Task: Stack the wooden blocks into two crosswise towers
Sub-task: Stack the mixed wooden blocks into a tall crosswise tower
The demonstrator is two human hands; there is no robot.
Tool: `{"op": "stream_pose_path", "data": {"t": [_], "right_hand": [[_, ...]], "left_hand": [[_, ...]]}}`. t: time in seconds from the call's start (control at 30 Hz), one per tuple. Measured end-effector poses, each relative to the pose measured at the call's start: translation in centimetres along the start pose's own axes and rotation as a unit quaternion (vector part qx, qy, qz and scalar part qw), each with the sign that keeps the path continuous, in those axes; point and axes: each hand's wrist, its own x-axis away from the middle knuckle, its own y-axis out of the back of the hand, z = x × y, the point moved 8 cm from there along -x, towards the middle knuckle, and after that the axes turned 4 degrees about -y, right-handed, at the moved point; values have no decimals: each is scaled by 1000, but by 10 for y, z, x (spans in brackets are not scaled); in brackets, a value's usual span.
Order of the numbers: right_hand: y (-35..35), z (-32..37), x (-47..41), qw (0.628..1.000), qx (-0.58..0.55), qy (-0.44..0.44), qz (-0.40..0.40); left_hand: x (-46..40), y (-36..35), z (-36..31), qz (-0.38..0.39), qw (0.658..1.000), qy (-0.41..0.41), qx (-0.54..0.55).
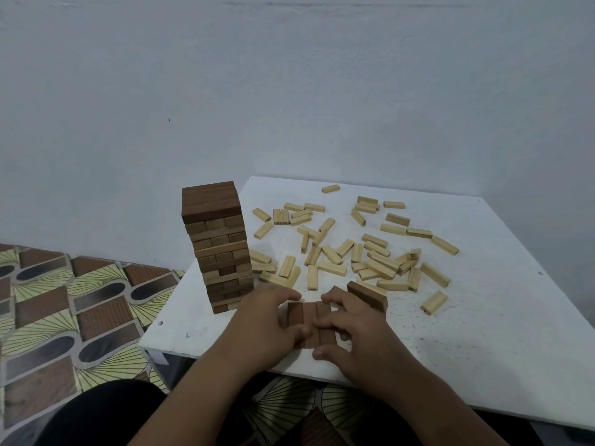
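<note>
A tall crosswise tower [219,249] of brown wooden blocks stands at the table's near left. In front of me lies a row of three dark brown blocks [310,323] side by side on the white table [483,349]. My left hand [269,323] grips the row's left side with curled fingers. My right hand [351,326] grips its right side, fingers over the top and thumb at the near end. Another dark block [367,294] lies just behind my right hand. Several pale loose blocks [351,249] are scattered across the middle of the table.
The low white table ends at a front edge [244,365] close to my wrists. A patterned floor mat [80,310] lies to the left. A plain wall [289,91] rises behind the table. A lone pale block [434,302] lies to the right.
</note>
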Motion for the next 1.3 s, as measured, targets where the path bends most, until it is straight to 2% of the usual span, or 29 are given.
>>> {"op": "stream_pose_path", "data": {"t": [0.13,0.5,0.8,1.07,1.3], "right_hand": [[0,0,-2,1000,-11,3,26],[2,11,-6,999,-26,5,43],[70,51,-8,1000,-23,-6,19],[137,133,-34,997,0,73,-31],[132,186,-86,992,-19,125,-12]], "left_hand": [[1,-6,2,86,995,-35,17],[4,-3,-10,58,987,-106,103],[6,42,-52,-24,977,-159,139],[14,143,-98,-106,970,-195,97],[6,217,-79,-129,978,-160,46]]}}
